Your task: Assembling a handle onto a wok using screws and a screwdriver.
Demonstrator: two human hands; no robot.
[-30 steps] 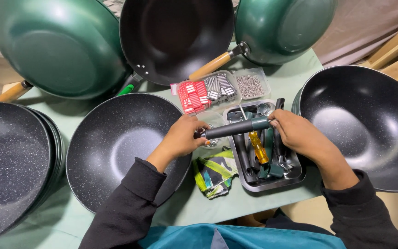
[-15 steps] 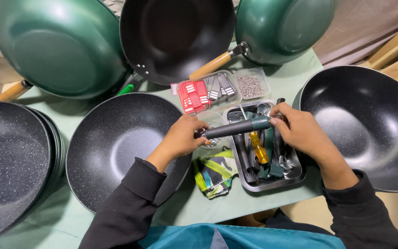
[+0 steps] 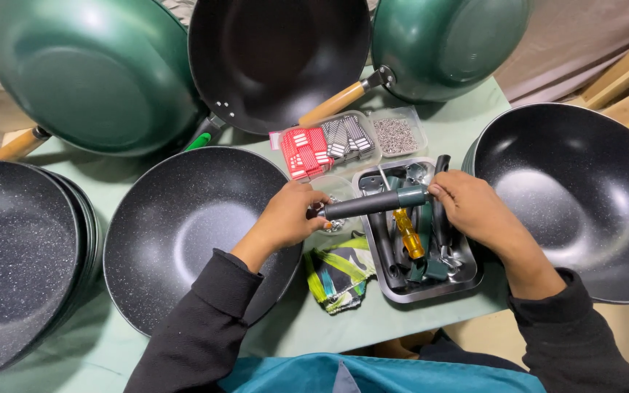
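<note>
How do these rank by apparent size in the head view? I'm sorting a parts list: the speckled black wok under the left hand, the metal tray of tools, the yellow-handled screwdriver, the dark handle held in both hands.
1. Speckled black wok
2. Metal tray
3. Dark handle, held nearer the camera
4. Yellow-handled screwdriver, partly hidden, so unsure against the handle

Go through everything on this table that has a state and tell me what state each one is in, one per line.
Dark pan handle: held level over the tray, one hand at each end.
Left hand: closed on the handle's metal end.
Right hand: gripping the handle's green end.
Speckled pan: upright, no handle fitted.
Metal tray: holds a yellow-handled screwdriver and more handles.
Green pans: tipped, undersides showing.
</note>
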